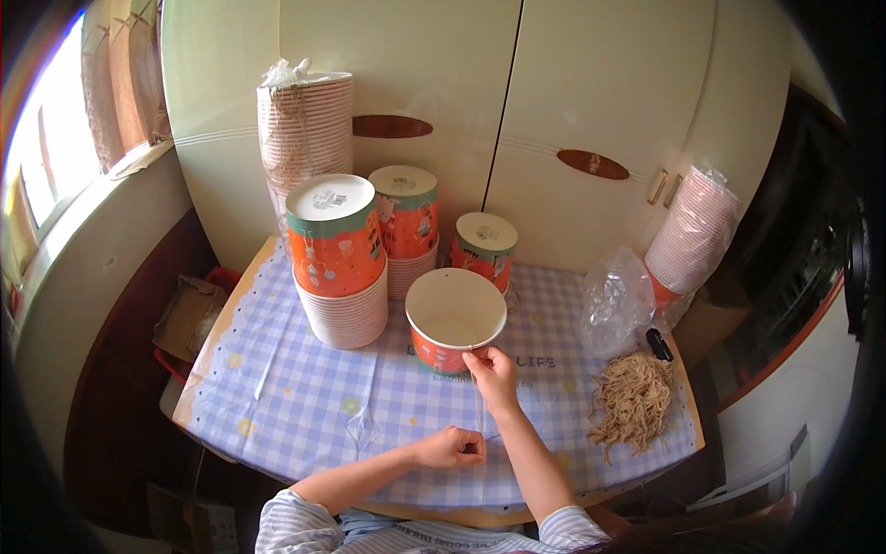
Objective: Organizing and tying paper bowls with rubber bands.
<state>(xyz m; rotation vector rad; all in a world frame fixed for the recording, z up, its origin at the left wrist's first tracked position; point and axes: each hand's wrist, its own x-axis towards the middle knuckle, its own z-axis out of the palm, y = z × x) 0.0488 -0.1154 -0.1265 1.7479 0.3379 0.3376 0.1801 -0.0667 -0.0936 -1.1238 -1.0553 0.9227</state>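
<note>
A round paper bucket [457,309], orange-red with a white inside, stands upright on the table with its mouth facing up. At its near rim, the thumb and finger of my right hand [495,379] pinch a thin string [480,411]. That string hangs from the rim toward my left hand [451,448], which is closed in a fist over the tablecloth, apart from the bucket. The string's end seems to be inside the left fist. Whether the right fingertips also press on the rim is hard to see.
Behind stand upside-down bucket stacks [337,258], [406,217] and a smaller one [486,242]. A tall wrapped stack [306,138] is at back left, another wrapped stack [692,231] at right. A plastic bag [616,300], a black object [659,344] and a string pile [632,397] lie right on the checked tablecloth [305,397].
</note>
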